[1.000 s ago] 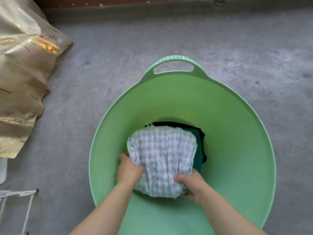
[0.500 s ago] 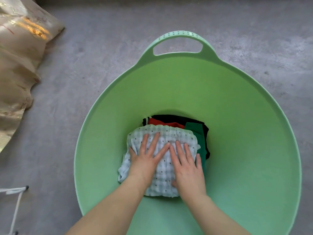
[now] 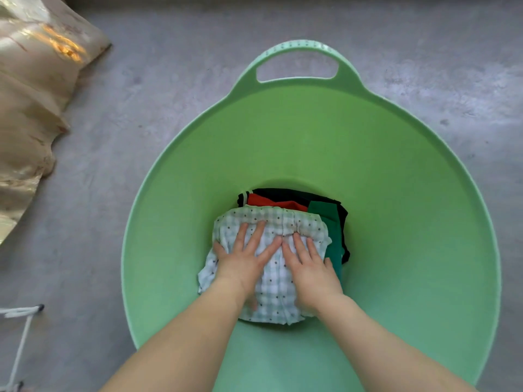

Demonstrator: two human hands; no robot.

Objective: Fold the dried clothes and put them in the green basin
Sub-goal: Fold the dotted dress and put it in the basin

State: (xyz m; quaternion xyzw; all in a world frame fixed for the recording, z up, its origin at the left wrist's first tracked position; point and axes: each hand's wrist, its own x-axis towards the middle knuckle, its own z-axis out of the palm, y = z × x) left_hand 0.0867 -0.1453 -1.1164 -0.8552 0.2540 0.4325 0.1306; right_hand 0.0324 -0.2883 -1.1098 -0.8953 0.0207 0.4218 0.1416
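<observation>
A large green basin [image 3: 382, 171] stands on the concrete floor, its handle [image 3: 297, 48] at the far side. At its bottom lies a stack of folded clothes. On top is a white checked, dotted garment [image 3: 276, 287]. Under it show an orange-red piece [image 3: 271, 203], a dark green piece [image 3: 332, 236] and a black piece [image 3: 294, 193]. My left hand [image 3: 243, 260] and my right hand [image 3: 310, 267] lie flat on the checked garment, palms down, fingers spread, side by side.
A crumpled beige and gold cloth or sheet [image 3: 31, 103] lies on the floor at the left. A white wire rack leg [image 3: 19, 335] shows at the lower left edge. Grey concrete floor [image 3: 141, 108] surrounds the basin.
One second ago both hands gripped the checked garment's near edge while lowering it. They have let go and now lie flat on top of it. The camera has come closer.
</observation>
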